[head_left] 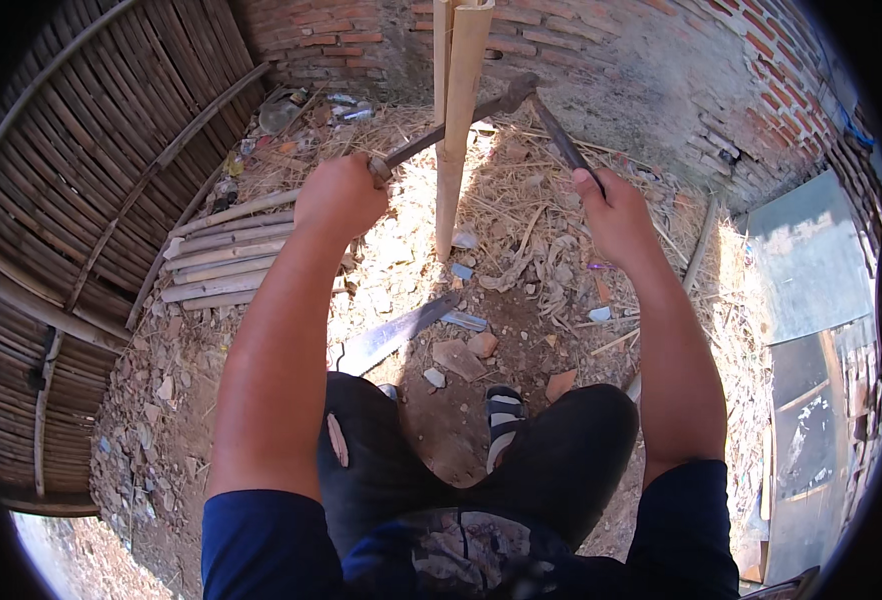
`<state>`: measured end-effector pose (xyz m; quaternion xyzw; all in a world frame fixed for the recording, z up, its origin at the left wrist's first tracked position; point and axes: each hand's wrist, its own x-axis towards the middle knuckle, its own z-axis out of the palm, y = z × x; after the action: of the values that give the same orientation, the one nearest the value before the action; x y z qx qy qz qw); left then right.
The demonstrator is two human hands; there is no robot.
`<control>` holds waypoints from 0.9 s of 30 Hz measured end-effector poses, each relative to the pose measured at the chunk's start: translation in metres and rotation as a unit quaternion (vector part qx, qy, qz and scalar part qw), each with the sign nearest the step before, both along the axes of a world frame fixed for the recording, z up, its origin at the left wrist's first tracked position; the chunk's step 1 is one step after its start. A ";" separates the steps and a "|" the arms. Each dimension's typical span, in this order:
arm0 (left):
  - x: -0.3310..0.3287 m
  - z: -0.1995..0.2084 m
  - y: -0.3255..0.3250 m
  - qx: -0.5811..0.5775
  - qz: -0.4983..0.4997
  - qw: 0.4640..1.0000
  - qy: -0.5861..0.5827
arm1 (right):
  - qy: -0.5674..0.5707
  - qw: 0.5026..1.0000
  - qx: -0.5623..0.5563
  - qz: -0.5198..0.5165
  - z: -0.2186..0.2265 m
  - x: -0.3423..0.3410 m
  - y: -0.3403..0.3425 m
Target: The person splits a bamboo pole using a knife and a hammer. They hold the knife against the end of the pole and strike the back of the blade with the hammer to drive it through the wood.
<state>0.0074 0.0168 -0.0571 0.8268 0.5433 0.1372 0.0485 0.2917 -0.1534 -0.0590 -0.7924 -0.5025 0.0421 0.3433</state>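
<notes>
My left hand [341, 195] is wrapped round the handle of a machete [419, 146]. Its dark blade slants up to the right across an upright bamboo pole [451, 170], which is split lengthwise toward its top. On the far side of the pole, the head of a hammer [561, 138] is at the blade's tip and seems to touch it. My right hand [613, 212] grips the hammer's dark handle, thumb along it. Below, near my left knee, a hand saw [391, 335] lies on the ground.
Several cut bamboo poles [231, 250] are stacked at left beside a bamboo-slat wall [111, 150]. A worn brick wall [621, 80] stands behind. Straw, stones and broken brick [458, 358] litter the dirt. Pale sheet panels [811, 260] line the right side.
</notes>
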 end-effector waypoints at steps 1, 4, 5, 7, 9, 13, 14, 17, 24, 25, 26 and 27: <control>-0.001 0.002 0.000 -0.003 0.006 1.000 0.003 | 0.001 0.999 0.044 0.007 0.007 0.004 -0.001; 0.002 0.007 -0.004 -0.018 0.012 1.000 0.012 | 0.038 0.987 0.155 0.007 0.032 0.000 -0.011; 0.003 0.008 -0.004 -0.019 0.014 1.000 0.012 | 0.054 0.980 0.192 0.008 0.038 -0.003 -0.011; 0.005 0.007 -0.003 -0.020 0.015 1.000 0.014 | 0.016 0.984 0.175 0.013 0.036 -0.009 -0.007; 0.007 0.008 -0.006 -0.019 0.015 1.000 0.018 | -0.018 0.995 0.094 0.018 0.027 -0.012 0.000; 0.006 0.011 -0.004 -0.025 0.022 0.999 0.013 | -0.021 0.999 -0.015 0.027 0.017 -0.008 0.009; 0.007 0.012 -0.005 -0.026 0.018 0.999 0.015 | -0.007 0.999 0.002 0.032 0.026 -0.007 0.007; 0.004 0.008 -0.006 -0.034 0.022 0.999 0.013 | 0.035 0.994 0.099 0.020 0.052 -0.007 -0.004; 0.007 0.014 -0.012 -0.039 0.012 0.999 0.015 | -0.038 0.997 -0.061 0.001 0.020 -0.011 0.009; 0.007 0.014 -0.012 -0.040 0.012 0.999 0.015 | -0.031 0.997 -0.074 0.009 0.027 -0.006 0.010; 0.007 0.014 -0.011 -0.040 0.012 0.999 0.016 | -0.023 0.996 -0.086 0.018 0.037 -0.003 0.010; 0.006 0.012 -0.011 -0.043 0.012 0.999 0.016 | -0.059 0.995 -0.074 0.009 0.049 -0.002 0.005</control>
<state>0.0139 0.0057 -0.0451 0.8196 0.5592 0.1010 0.0731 0.2895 -0.1488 -0.0100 -0.8122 -0.5246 0.0351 0.2527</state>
